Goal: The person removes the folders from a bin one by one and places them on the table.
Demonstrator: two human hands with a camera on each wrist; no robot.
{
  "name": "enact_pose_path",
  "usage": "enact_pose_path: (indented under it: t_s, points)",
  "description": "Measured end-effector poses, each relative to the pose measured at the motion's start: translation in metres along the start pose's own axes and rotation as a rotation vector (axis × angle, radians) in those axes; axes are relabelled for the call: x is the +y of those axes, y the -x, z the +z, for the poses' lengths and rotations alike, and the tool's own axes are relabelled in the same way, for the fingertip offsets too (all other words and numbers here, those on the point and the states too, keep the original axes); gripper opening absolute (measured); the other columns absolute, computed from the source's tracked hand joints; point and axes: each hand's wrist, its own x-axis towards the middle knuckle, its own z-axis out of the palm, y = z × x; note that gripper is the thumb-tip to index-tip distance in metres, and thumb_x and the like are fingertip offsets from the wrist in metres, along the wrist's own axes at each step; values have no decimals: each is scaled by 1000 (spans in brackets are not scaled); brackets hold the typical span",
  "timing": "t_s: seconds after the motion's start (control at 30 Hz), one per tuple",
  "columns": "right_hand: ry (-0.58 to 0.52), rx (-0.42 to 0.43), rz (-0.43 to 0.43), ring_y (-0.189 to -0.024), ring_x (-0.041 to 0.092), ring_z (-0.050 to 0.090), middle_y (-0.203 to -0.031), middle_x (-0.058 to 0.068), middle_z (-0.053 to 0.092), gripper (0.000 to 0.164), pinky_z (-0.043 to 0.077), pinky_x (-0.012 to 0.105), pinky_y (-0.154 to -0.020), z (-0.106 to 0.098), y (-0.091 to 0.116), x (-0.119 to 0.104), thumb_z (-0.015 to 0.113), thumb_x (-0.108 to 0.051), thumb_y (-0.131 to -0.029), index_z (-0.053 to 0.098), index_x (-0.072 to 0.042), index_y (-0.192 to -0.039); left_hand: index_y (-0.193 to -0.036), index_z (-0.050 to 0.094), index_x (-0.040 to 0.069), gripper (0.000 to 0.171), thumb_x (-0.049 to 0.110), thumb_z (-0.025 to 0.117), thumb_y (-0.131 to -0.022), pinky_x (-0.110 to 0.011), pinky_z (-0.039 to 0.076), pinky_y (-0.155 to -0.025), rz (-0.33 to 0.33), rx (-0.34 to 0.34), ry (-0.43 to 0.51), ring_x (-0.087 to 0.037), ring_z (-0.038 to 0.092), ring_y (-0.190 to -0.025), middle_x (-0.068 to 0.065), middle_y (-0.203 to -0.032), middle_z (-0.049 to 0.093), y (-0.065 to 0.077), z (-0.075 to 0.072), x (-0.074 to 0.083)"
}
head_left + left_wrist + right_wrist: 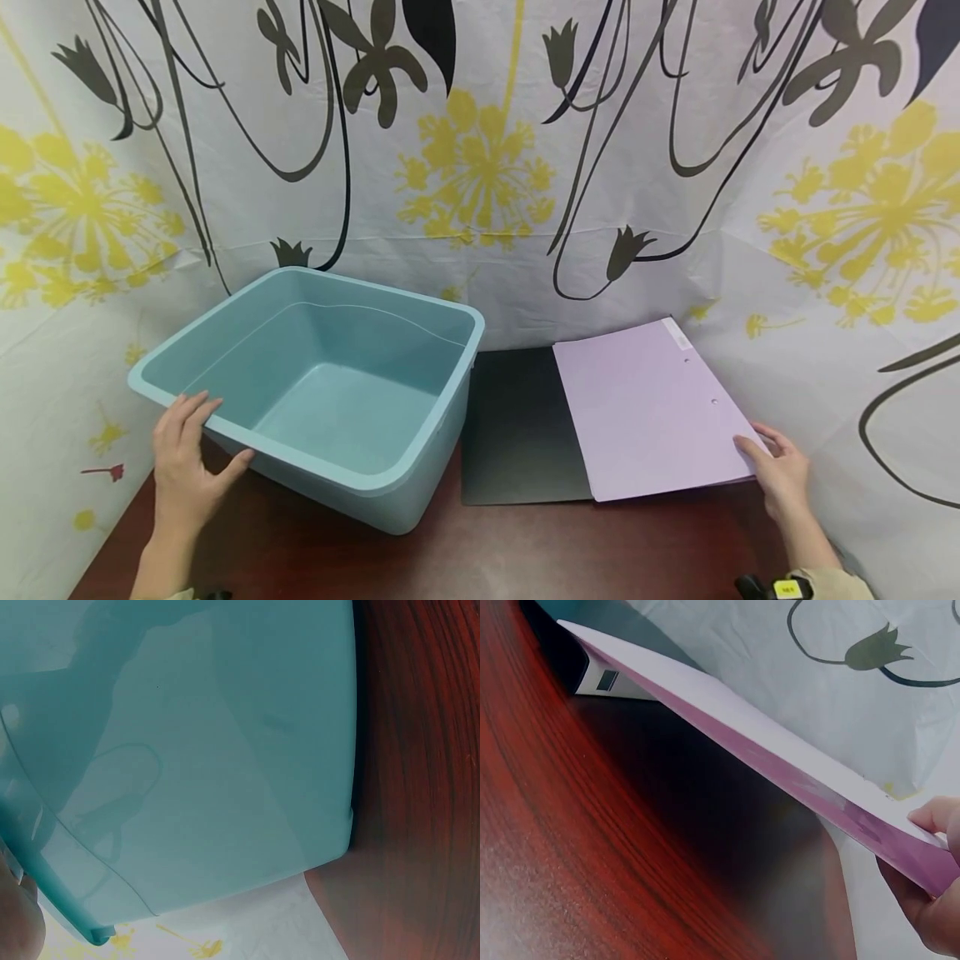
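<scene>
My left hand [183, 462] grips the near-left rim of a light blue plastic basin [435, 425], fingers over the edge and thumb on the near side. Nothing lies inside the basin. At the right, my right hand [783, 475] pinches the lower right corner of a lilac folder [652, 408] with two small holes and a white label. In the right wrist view, the folder [727, 712] slants up toward my right hand [934, 877], its pink underside showing. A flat black panel [517, 433] lies partly beneath the folder; its kind cannot be told.
The dark red-brown wooden table [525, 550] lies under everything. A white cloth [465, 283] with yellow and grey flower prints hangs behind and along both sides. In the right wrist view, a pale edge [634, 688] with a dark rectangle shows beyond the folder.
</scene>
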Motion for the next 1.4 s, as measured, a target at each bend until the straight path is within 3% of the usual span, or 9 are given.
enact_pose_path:
  t_s: [0.37, 0.63, 0.73, 0.93, 1.13, 1.2, 1.33, 1.4]
  points:
    - [-65, 17, -91, -65, -8, 55, -85, -24, 52, 48, 45, 12, -52, 0, 5, -3, 72, -30, -77, 57, -23, -123, -117, 49, -11, 92, 69, 53, -73, -52, 11, -106, 5, 6, 0, -50, 26, -123, -31, -123, 42, 1, 1, -1]
    - [35, 70, -93, -68, -11, 50, -91, -19, 54, 45, 42, 9, -56, -2, 6, -1, 69, -34, -79, 59, -23, -122, -117, 49, -11, 92, 70, 53, -73, -52, 11, -107, 6, 11, 2, -50, 26, -123, -31, -123, 42, 1, 0, 0]
    - [16, 63, -105, -69, -13, 49, -86, -25, 53, 42, 42, 7, -56, -4, 14, -10, 70, -31, -78, 61, -23, -119, -117, 50, -10, 91, 69, 53, -73, -52, 11, -106, 15, 26, 7, -48, 27, -124, -30, -123, 43, 0, 1, 0]
    - [-10, 15, -119, -71, -16, 46, -76, -34, 49, 47, 39, 6, -60, -9, 38, -37, 71, -26, -77, 59, -9, -120, -116, 51, -7, 89, 69, 54, -72, -51, 12, -106, 27, 51, 20, -47, 28, -124, -28, -123, 44, 0, 2, -1]
    - [44, -59, -186, -72, -21, 45, -77, -35, 52, 31, 36, 3, -61, -15, 36, -34, 74, -28, -75, 65, -24, -104, -116, 52, -8, 88, 69, 54, -72, -51, 13, -106, 37, 60, 18, -45, 28, -125, -28, -122, 45, 0, 3, -1]
    - [97, -91, -204, -72, -21, 44, -78, -32, 54, 31, 37, 4, -61, -18, 39, -37, 74, -29, -75, 65, -20, -103, -116, 52, -8, 89, 69, 54, -73, -51, 13, -106, 40, 62, 18, -45, 28, -125, -28, -122, 45, 0, 3, -1]
    - [182, -178, -194, -74, -21, 39, -80, -29, 53, 54, 37, 6, -62, -23, 49, -50, 72, -31, -77, 56, 2, -117, -115, 52, -8, 88, 69, 54, -73, -51, 13, -106, 43, 64, 19, -47, 29, -124, -28, -122, 45, 0, 3, -1]
    - [223, -217, -185, -75, -22, 36, -83, -28, 53, 62, 36, 6, -62, -25, 54, -56, 69, -33, -79, 49, 7, -122, -115, 52, -8, 88, 69, 53, -73, -51, 13, -106, 45, 64, 18, -47, 29, -123, -28, -122, 45, -1, 3, -2]
